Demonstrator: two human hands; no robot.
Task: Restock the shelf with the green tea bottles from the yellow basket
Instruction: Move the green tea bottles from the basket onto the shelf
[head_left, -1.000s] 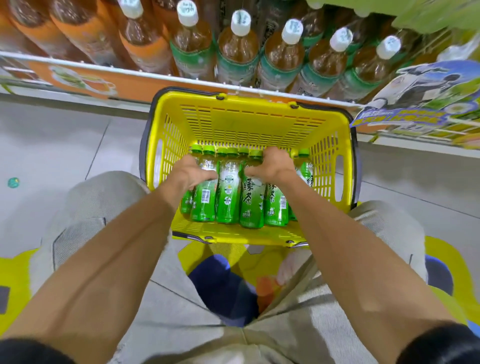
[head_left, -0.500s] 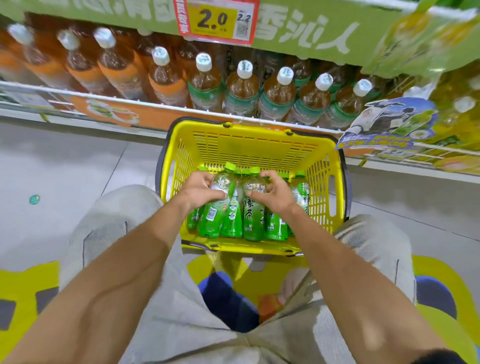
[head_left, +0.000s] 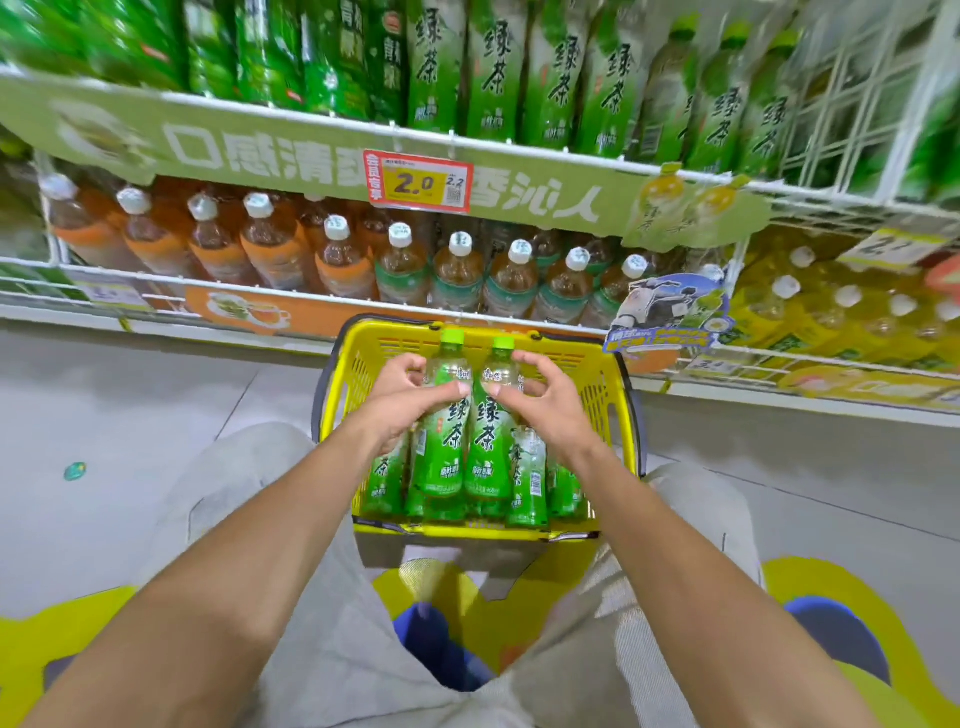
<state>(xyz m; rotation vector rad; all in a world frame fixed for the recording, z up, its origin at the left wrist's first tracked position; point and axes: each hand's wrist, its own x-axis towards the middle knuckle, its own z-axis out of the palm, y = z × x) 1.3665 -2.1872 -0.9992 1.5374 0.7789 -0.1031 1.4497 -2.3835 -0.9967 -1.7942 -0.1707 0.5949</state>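
a second ago both of my grips were down among the bottles in the yellow basket (head_left: 613, 374); now each has one lifted out of the row. the left grip (head_left: 402, 400) is wrapped round the shoulder of the left bottle (head_left: 441, 452), thumb across the front, fingers curled behind. the right grip (head_left: 543, 402) holds the right bottle (head_left: 488, 452) the same way, thumb on the front, fingers hooked round the far side. the two bottles stand nearly upright, side by side and all but touching, green caps toward the shelves, bases low over the basket; i cannot tell whether the bases have cleared the others. the remaining bottles (head_left: 527, 483) lie packed in the near end of the basket, which sits on the floor (head_left: 130, 405) just in front of my knees.

the view has swung up as well: the upper shelf (head_left: 322, 150) is now in sight, with matching green tea bottles (head_left: 493, 78) along it and a price tag (head_left: 418, 182) on its front edge. brown tea bottles (head_left: 400, 265) fill the lower shelf (head_left: 322, 312) beneath. i read this as the pick done and the carry starting: two bottles in hand, bound for that upper row, several left to fetch. the lift has to clear the basket's far rim and the brown caps, and the blur keeps me from seeing where the row has room.
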